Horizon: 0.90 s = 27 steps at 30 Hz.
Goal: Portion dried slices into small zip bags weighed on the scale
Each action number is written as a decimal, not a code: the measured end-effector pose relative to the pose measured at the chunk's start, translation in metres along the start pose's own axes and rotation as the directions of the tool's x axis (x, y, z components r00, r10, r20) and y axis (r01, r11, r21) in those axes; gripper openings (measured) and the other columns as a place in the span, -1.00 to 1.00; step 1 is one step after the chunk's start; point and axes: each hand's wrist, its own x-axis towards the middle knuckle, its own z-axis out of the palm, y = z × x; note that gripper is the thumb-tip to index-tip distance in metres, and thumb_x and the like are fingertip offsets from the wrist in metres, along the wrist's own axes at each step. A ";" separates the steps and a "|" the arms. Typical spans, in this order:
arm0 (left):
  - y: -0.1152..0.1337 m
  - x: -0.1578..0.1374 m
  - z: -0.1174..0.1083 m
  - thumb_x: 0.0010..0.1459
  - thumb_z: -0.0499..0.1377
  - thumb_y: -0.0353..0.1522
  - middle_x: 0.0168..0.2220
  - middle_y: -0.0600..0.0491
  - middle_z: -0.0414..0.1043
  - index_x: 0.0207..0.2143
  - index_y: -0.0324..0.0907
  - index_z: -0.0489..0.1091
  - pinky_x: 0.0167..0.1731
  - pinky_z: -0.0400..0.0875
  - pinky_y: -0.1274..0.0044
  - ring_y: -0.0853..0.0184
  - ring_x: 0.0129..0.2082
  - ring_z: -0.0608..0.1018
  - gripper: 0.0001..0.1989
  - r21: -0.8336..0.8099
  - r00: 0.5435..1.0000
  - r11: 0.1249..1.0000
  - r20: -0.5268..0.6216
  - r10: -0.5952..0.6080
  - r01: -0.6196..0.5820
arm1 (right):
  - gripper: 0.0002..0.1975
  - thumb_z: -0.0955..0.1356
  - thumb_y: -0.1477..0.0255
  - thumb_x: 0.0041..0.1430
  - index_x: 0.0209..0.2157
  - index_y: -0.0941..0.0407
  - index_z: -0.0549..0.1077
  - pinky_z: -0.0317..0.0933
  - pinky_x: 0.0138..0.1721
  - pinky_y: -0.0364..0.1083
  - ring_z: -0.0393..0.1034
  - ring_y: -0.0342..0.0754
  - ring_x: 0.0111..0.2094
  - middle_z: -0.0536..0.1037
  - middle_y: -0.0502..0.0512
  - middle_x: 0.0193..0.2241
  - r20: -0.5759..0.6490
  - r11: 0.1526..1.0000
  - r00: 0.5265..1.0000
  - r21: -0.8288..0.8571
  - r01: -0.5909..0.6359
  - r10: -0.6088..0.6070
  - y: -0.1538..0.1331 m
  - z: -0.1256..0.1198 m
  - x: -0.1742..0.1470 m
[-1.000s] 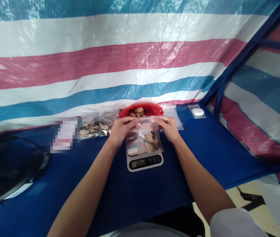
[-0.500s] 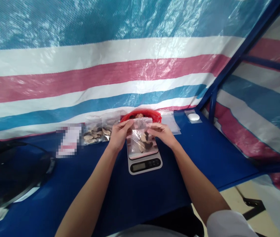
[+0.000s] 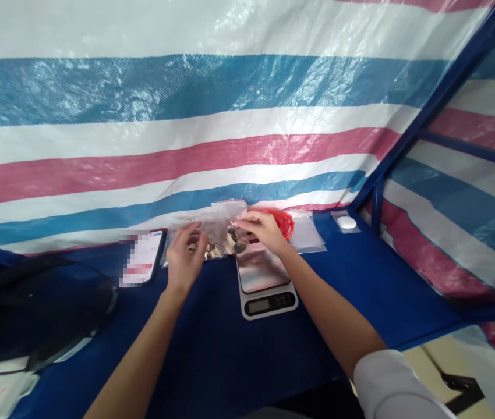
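My right hand pinches the upper right side of a clear zip bag holding several dark and pale dried-looking slices. The bag hangs just left of the kitchen scale, whose plate is bare. Over other clear bags of similar slices, my left hand has its fingers apart and curved. I see nothing held in it, and whether it touches those bags I cannot tell. Behind my right hand a red plastic basket is partly hidden.
Left of the bags lies a phone, partly pixelated. A dark rounded object and a white power strip sit further left. Flat clear bags and a small white oval item are on the right. Striped sheeting walls the back.
The zip bag has moved off the scale to the left in my right hand. My left hand has let go of it and moved left over the other bags. The view has shifted.
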 end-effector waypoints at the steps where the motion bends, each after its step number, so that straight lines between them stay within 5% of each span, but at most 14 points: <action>1: -0.002 -0.003 -0.005 0.27 0.21 -0.20 0.04 -0.15 0.51 0.03 -0.16 0.49 0.01 0.52 0.30 0.13 -0.04 0.60 -0.66 0.080 0.992 0.989 0.016 0.126 -0.127 | -0.69 0.55 0.19 -0.06 -0.29 0.05 0.61 0.52 -0.26 -0.03 0.58 0.03 -0.20 0.67 0.05 -0.27 0.009 1.000 1.000 0.001 0.007 -0.007 0.001 0.005 0.006; 6: -0.018 -0.007 -0.011 0.28 0.22 -0.32 0.24 -0.21 0.35 0.26 -0.10 0.28 0.20 0.38 0.16 0.00 0.23 0.45 -0.48 0.228 0.841 0.814 0.239 0.485 -0.534 | -0.71 0.56 0.25 -0.08 -0.29 0.04 0.61 0.49 -0.17 -0.06 0.56 0.00 -0.15 0.65 0.03 -0.22 0.024 0.996 0.999 0.083 0.031 -0.033 0.008 0.031 0.033; 12: -0.043 0.005 -0.016 0.31 0.20 -0.38 0.24 -0.21 0.38 0.26 -0.07 0.29 0.16 0.43 0.17 0.00 0.24 0.45 -0.52 0.311 0.811 0.749 0.223 0.541 -0.585 | -0.64 0.60 0.27 -0.14 -0.26 0.08 0.61 0.49 -0.27 -0.08 0.57 0.00 -0.21 0.65 0.07 -0.24 0.070 0.969 0.993 0.223 -0.111 0.097 0.007 0.056 0.044; 18: -0.058 0.019 -0.040 0.35 0.11 -0.44 0.18 -0.16 0.47 0.27 -0.10 0.30 0.11 0.48 0.28 0.09 0.13 0.55 -0.55 0.294 0.755 0.696 0.266 0.599 -0.655 | -0.70 0.56 0.35 -0.02 -0.20 0.10 0.61 0.54 -0.22 -0.04 0.58 -0.02 -0.24 0.66 0.09 -0.20 0.105 0.977 0.987 0.167 -0.135 0.119 0.009 0.064 0.052; 23: -0.070 0.028 -0.069 0.37 0.09 -0.41 0.16 -0.14 0.49 0.25 -0.12 0.33 0.13 0.46 0.26 0.09 0.10 0.57 -0.58 0.395 0.763 0.653 0.337 0.551 -0.646 | -0.81 0.40 0.48 0.22 -0.13 0.15 0.60 0.50 -0.08 0.01 0.59 0.01 -0.16 0.66 0.13 -0.15 0.077 0.972 0.997 -0.236 0.017 0.001 0.015 0.060 0.048; 27: -0.082 0.028 -0.078 0.37 0.08 -0.39 0.10 -0.18 0.52 0.17 -0.19 0.39 0.09 0.48 0.23 0.04 0.06 0.58 -0.65 0.460 0.749 0.592 0.443 0.493 -0.662 | -0.75 0.37 0.50 0.28 -0.03 0.17 0.58 0.33 0.16 0.05 0.55 0.07 0.01 0.64 0.20 -0.03 0.233 0.670 0.953 -0.679 0.301 -0.191 0.023 0.061 0.036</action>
